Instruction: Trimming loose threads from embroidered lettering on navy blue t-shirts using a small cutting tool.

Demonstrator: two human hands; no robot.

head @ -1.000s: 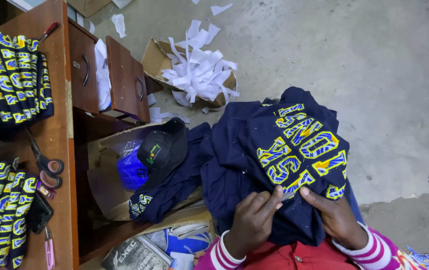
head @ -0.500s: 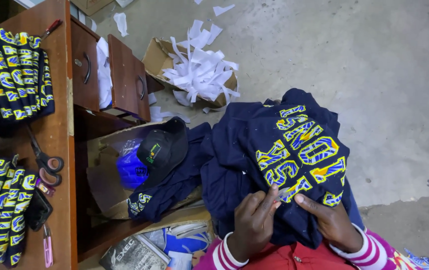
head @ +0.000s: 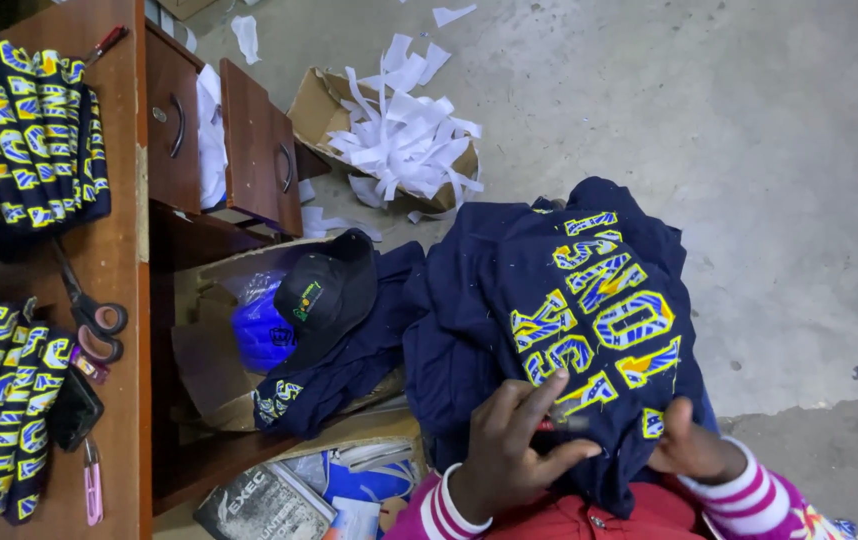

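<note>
Pinching a small red tool, the left hand presses the navy garment on the lap; the right hand grips its hem. Beyond them, the soft, light cloth bunches easily, best held by its edges.

Pink-and-white striped sleeve cuffs

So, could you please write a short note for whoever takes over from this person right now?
Left hand: on the navy garment in the lap, fingers pinching a small red-tipped tool.
Right hand: grips the garment's lower edge, thumb up.
Desk: two stacks of lettered navy pieces, scissors.
Open box: black cap and another navy piece.
Done or left: cannot tell which stack is finished; the lap garment is in hand.
</note>
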